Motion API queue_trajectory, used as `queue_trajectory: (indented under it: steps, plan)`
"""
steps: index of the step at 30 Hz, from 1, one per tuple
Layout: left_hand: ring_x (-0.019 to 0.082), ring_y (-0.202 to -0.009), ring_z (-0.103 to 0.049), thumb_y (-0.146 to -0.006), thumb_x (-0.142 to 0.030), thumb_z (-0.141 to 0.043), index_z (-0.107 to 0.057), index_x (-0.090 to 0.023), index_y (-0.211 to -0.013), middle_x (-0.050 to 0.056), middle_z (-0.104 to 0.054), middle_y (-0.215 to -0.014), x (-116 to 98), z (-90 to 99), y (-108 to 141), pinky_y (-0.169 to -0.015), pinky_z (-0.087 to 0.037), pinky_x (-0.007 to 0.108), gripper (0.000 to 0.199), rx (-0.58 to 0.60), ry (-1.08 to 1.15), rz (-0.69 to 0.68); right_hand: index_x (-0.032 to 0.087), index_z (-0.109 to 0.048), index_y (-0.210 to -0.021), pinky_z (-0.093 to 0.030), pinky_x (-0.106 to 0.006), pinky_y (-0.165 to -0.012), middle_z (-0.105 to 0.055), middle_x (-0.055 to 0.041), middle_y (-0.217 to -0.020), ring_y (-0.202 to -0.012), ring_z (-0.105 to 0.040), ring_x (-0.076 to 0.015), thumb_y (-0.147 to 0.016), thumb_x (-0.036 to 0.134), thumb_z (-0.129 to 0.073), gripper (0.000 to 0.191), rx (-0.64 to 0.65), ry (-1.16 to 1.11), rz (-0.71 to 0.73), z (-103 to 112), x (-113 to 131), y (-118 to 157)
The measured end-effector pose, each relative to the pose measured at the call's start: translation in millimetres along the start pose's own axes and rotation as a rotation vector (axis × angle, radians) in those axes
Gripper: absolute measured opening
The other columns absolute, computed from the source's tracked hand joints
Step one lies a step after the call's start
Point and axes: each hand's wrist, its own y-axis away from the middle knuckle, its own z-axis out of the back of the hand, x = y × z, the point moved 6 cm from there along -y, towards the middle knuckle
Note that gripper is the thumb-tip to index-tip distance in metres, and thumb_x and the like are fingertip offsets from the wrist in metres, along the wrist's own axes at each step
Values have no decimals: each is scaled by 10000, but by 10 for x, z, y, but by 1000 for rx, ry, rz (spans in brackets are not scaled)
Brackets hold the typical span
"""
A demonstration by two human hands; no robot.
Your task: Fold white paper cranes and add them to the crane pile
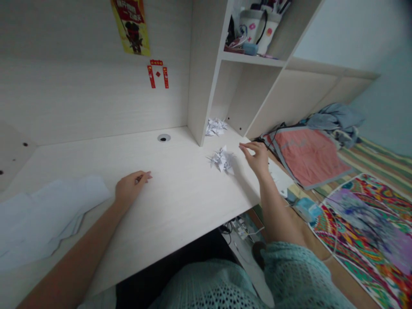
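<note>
My left hand [132,185] rests on the pale desk [174,189] with its fingers curled together; whatever may be between them is too small to make out. Over the desk's right side is my right hand [255,156], thumb and fingertips drawn together, with nothing distinct visible between them. Just left of it lies a heap of folded white paper pieces [222,159]. A second heap of folded paper [215,127] sits farther back, at the foot of the shelf divider. White paper sheets [61,206] are spread in overlapping stacks left of my left hand.
An upright divider [206,73] and shelf with cups [249,25] stand at the back right. A cable hole [164,137] is near the back panel. Beyond the desk's right edge are a pink cloth [309,154], a blue packet [307,209] and a colourful mat [370,223].
</note>
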Motion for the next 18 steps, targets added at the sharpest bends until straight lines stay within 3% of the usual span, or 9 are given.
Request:
queue_trajectory:
  steps: [4, 7, 11, 13, 15, 18]
  plan:
    - [174, -708, -632, -831, -564, -403, -705, -268, -865, -16, -722, -801, -16, -21, 0, -594, -376, 245, 424, -20, 7, -17, 227, -732, -901, -452, -387, -793, -716, -64, -887, -830, -625, -228, -858, 446, -537, 296, -85, -200, -16, 169, 542, -121]
    - [170, -714, -641, -845, -547, -406, -710, -241, -840, 0, -724, -776, -41, -34, 22, -605, -392, 243, 431, -56, 67, -29, 233, -721, -925, -455, -384, -832, -715, -53, -915, -871, -624, -226, -884, 414, -507, 284, 2, -333, 54, -13, 1173, -117]
    - [150, -728, -648, -888, -522, -369, -701, -213, -889, 21, -728, -810, -115, 8, 75, -662, -424, 232, 454, -188, 154, -96, 237, -686, -1040, -437, -392, -909, -711, -53, -987, -960, -606, -231, -923, 323, -436, 289, 292, -406, 249, -654, 2028, 154]
    - [146, -749, -647, -901, -506, -366, -698, -215, -894, 24, -726, -818, -155, 25, 101, -674, -426, 228, 441, -249, 128, -120, 222, -644, -1129, -446, -394, -905, -697, -69, -1049, -1003, -587, -243, -922, 282, -420, 310, 443, -367, 332, -1046, 2298, 386]
    - [144, -740, -642, -910, -482, -371, -696, -212, -883, 25, -721, -808, -178, 22, 123, -665, -426, 229, 424, -276, 78, -119, 185, -590, -1204, -451, -387, -914, -675, -86, -1115, -1037, -573, -242, -916, 229, -406, 345, 538, -333, 375, -1393, 2421, 615]
    - [151, -759, -637, -923, -440, -372, -695, -209, -885, 35, -721, -832, -178, 7, 178, -677, -434, 243, 399, -250, 1, -135, 147, -561, -1226, -440, -385, -953, -652, -107, -1166, -1077, -555, -241, -889, 184, -431, 363, 606, -308, 396, -1755, 2413, 880]
